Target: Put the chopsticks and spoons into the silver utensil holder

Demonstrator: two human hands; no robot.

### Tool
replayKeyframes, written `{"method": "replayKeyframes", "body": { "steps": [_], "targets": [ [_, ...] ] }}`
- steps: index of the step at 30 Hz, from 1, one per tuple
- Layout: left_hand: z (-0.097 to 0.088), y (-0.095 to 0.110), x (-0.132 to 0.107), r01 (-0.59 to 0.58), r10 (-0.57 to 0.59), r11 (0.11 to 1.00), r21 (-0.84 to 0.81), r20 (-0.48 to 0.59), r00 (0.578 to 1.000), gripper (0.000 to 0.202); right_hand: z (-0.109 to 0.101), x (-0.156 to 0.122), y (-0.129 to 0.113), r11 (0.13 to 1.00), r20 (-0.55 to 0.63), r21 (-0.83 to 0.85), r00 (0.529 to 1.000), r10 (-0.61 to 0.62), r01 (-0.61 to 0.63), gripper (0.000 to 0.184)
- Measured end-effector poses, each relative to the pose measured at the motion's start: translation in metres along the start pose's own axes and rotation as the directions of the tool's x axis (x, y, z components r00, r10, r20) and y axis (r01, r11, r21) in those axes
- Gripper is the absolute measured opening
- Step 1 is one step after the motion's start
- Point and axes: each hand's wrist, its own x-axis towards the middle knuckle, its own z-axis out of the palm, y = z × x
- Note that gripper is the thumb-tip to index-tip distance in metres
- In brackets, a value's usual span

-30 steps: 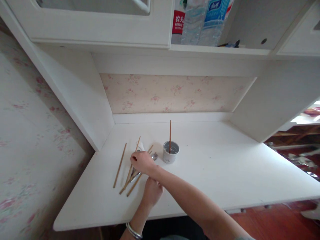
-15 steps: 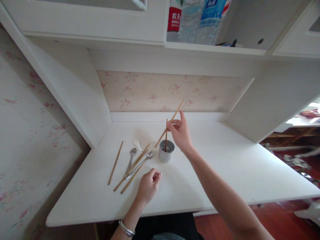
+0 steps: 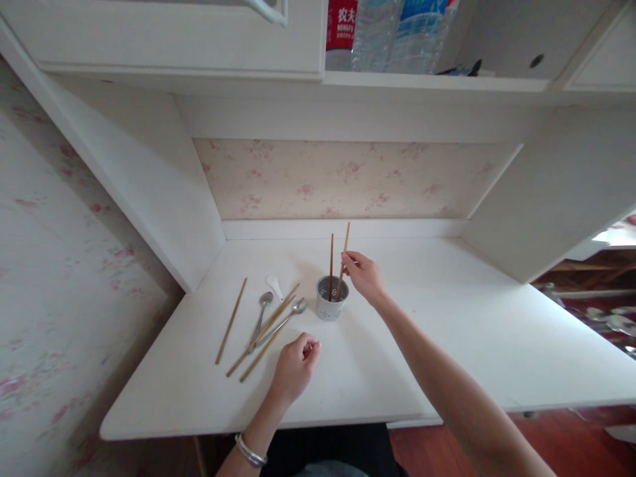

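Observation:
My right hand [image 3: 364, 273] pinches a light wooden chopstick [image 3: 347, 240], whose lower end is inside a white perforated utensil holder [image 3: 330, 310]. Beside it a darker chopstick [image 3: 331, 255] leans upright in the same holder. My left hand [image 3: 297, 363] rests on the table with its fingers curled; nothing shows in them. Left of the holder lie several chopsticks [image 3: 258, 358] crossed with a metal spoon [image 3: 299, 306] and another metal spoon [image 3: 265, 299]. A white spoon [image 3: 273, 286] lies behind them, and a single chopstick [image 3: 231, 321] lies apart at the far left.
The white table [image 3: 397, 371] has a side panel at each end. Above it hangs a cabinet [image 3: 189, 46] with an open shelf holding plastic bottles [image 3: 377, 33]. A low ledge [image 3: 397, 228] runs along the wallpapered back.
The chopstick in my right hand has turned from a slant to nearly upright, and its lower end has gone down into the holder. My left hand has stayed in place.

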Motion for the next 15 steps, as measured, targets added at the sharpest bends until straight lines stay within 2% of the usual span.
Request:
{"method": "replayKeyframes", "body": {
  "steps": [3, 15],
  "targets": [
    [0.001, 0.0, 0.0, 0.006, -0.006, 1.0, 0.0, 0.001, 1.0, 0.028, 0.005, -0.002, 0.004, 0.998, -0.002, -0.059, 1.0, -0.029, 0.029, 0.03],
    [0.001, 0.0, 0.003, 0.021, -0.021, 1.0, -0.01, 0.013, 1.0, 0.027, 0.013, -0.004, 0.01, 0.995, 0.018, -0.102, 1.0, -0.02, 0.022, 0.025]
  ]
}}
